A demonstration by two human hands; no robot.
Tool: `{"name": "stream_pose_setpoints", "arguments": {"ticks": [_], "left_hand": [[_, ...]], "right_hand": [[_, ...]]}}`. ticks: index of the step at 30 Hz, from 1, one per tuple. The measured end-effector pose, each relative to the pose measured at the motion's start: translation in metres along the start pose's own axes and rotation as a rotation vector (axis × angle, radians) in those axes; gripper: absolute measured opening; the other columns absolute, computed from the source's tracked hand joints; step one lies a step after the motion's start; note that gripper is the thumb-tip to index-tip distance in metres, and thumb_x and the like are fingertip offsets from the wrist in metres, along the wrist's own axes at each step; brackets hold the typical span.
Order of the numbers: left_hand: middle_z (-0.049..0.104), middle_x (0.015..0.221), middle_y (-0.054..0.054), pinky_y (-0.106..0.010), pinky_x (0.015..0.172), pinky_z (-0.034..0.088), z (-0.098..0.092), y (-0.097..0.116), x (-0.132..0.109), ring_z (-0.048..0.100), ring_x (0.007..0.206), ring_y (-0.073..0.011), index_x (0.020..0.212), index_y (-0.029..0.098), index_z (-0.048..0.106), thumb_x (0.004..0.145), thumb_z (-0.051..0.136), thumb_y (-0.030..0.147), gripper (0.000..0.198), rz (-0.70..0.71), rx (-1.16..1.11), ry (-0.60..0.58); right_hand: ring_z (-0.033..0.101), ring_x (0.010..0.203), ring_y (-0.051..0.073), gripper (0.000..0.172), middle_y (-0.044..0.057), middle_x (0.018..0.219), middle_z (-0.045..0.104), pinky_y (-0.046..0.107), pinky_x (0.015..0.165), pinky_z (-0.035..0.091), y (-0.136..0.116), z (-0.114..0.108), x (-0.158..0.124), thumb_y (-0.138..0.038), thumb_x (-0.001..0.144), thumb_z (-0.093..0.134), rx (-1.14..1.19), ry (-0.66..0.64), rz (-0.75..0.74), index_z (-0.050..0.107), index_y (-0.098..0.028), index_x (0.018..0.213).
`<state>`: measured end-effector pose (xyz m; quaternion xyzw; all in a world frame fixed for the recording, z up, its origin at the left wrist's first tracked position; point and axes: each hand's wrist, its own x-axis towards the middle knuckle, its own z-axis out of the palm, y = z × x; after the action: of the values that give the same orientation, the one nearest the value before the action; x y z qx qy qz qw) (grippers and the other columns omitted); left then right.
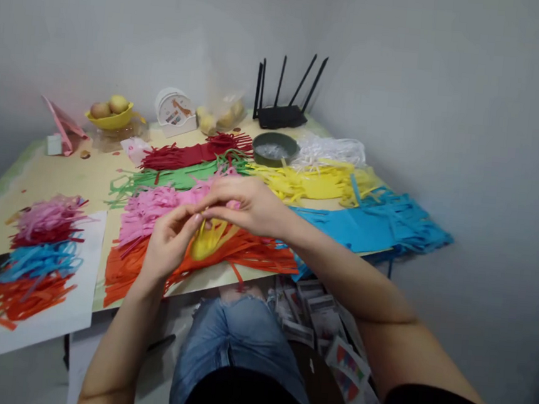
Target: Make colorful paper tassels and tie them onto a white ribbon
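Yellow paper strip [204, 245], one looped bundle, hanging directly below the pinched fingertips of left hand [164, 243] and right hand [253, 204], over orange strips [124, 268] along the table's [59, 174] near edge. Beyond: pink strips [148, 210], partly screened by the hands; green strips [177, 178]; black router [281, 116], far right corner. Fingers: thumbs and forefingers nearly closed, both gripping the bundle's top.

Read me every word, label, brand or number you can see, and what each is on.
None can be read.
White round-topped holder: printed marks, too blurred.
Printed packets below the table: too blurred.
White wrapper: pink mark, too small.
Black router: no legible lettering.
Yellow strips: no text visible.
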<state>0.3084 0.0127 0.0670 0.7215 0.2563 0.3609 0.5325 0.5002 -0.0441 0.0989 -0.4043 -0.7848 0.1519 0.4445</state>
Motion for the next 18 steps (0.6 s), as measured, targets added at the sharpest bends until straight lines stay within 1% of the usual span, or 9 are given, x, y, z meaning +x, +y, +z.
{"name": "stream_pose_setpoints", "arguments": {"ticks": [1, 3, 5, 7, 9, 14, 16, 17, 18], "left_hand": [[0.070, 0.077, -0.005, -0.027, 0.072, 0.051, 0.000, -0.002, -0.002, 0.063, 0.073, -0.0169, 0.080, 0.018, 0.067, 0.088, 0.068, 0.050, 0.033, -0.046, -0.023, -0.024], [0.063, 0.068, -0.001, -0.025, 0.065, 0.047, 0.003, -0.008, -0.006, 0.056, 0.062, -0.0136, 0.077, 0.018, 0.063, 0.089, 0.066, 0.050, 0.034, -0.110, -0.044, -0.033], [0.054, 0.061, 0.002, -0.023, 0.057, 0.042, 0.006, -0.015, -0.011, 0.048, 0.054, -0.0111, 0.076, 0.018, 0.061, 0.089, 0.065, 0.052, 0.037, -0.147, -0.041, -0.003], [0.049, 0.061, 0.003, -0.022, 0.053, 0.038, 0.009, -0.021, -0.014, 0.043, 0.053, -0.0103, 0.078, 0.018, 0.061, 0.089, 0.066, 0.053, 0.037, -0.175, -0.034, 0.047], [0.049, 0.063, 0.003, -0.021, 0.052, 0.038, 0.011, -0.025, -0.016, 0.044, 0.056, -0.0107, 0.081, 0.019, 0.063, 0.087, 0.067, 0.052, 0.035, -0.201, -0.027, 0.096], [0.056, 0.069, 0.000, -0.022, 0.062, 0.048, 0.009, -0.030, -0.016, 0.055, 0.065, -0.0139, 0.081, 0.020, 0.067, 0.084, 0.072, 0.048, 0.028, -0.198, 0.052, 0.190], [0.060, 0.071, -0.001, -0.024, 0.065, 0.050, 0.007, -0.032, -0.016, 0.059, 0.068, -0.0158, 0.081, 0.021, 0.069, 0.082, 0.074, 0.047, 0.027, -0.221, 0.070, 0.215], [0.061, 0.072, -0.001, -0.024, 0.065, 0.050, 0.006, -0.033, -0.017, 0.060, 0.069, -0.0163, 0.081, 0.021, 0.070, 0.081, 0.075, 0.047, 0.026, -0.244, 0.071, 0.223], [0.062, 0.072, -0.001, -0.024, 0.063, 0.049, 0.005, -0.034, -0.018, 0.060, 0.068, -0.0165, 0.080, 0.021, 0.071, 0.080, 0.076, 0.046, 0.026, -0.269, 0.068, 0.236]], "right_hand": [[0.065, 0.080, 0.012, 0.012, 0.003, 0.086, 0.072, 0.025, 0.078, 0.048, 0.002, -0.001, -0.001, -0.022, 0.095, 0.064, 0.012, -0.038, 0.013, 0.074, -0.016, 0.095], [0.065, 0.083, 0.013, 0.010, 0.006, 0.092, 0.073, 0.025, 0.078, 0.049, 0.005, 0.000, -0.003, -0.019, 0.094, 0.064, 0.009, -0.089, 0.054, 0.072, -0.014, 0.096], [0.066, 0.087, 0.014, 0.009, 0.008, 0.097, 0.074, 0.026, 0.080, 0.049, 0.009, 0.002, -0.004, -0.018, 0.094, 0.063, -0.006, -0.116, 0.094, 0.070, -0.014, 0.096], [0.066, 0.091, 0.015, 0.008, 0.009, 0.099, 0.073, 0.026, 0.083, 0.050, 0.014, 0.004, -0.005, -0.017, 0.095, 0.061, -0.010, -0.138, 0.115, 0.069, -0.014, 0.095], [0.066, 0.092, 0.015, 0.008, 0.009, 0.099, 0.073, 0.026, 0.084, 0.050, 0.018, 0.007, -0.006, -0.016, 0.095, 0.060, 0.000, -0.148, 0.109, 0.067, -0.014, 0.095], [0.065, 0.095, 0.016, 0.015, 0.011, 0.099, 0.072, 0.026, 0.088, 0.050, 0.024, 0.016, -0.009, -0.019, 0.100, 0.053, 0.027, -0.096, 0.011, 0.066, -0.012, 0.096], [0.066, 0.096, 0.015, 0.018, 0.011, 0.100, 0.072, 0.025, 0.089, 0.050, 0.033, 0.010, -0.004, -0.022, 0.101, 0.051, 0.074, -0.144, -0.053, 0.066, -0.012, 0.097], [0.066, 0.096, 0.014, 0.018, 0.010, 0.101, 0.073, 0.024, 0.089, 0.050, 0.043, 0.002, 0.001, -0.024, 0.101, 0.053, 0.090, -0.181, -0.060, 0.067, -0.013, 0.100], [0.067, 0.095, 0.012, 0.018, 0.009, 0.102, 0.074, 0.022, 0.089, 0.050, 0.056, -0.010, 0.008, -0.026, 0.100, 0.056, 0.076, -0.200, -0.027, 0.068, -0.013, 0.104]]}}
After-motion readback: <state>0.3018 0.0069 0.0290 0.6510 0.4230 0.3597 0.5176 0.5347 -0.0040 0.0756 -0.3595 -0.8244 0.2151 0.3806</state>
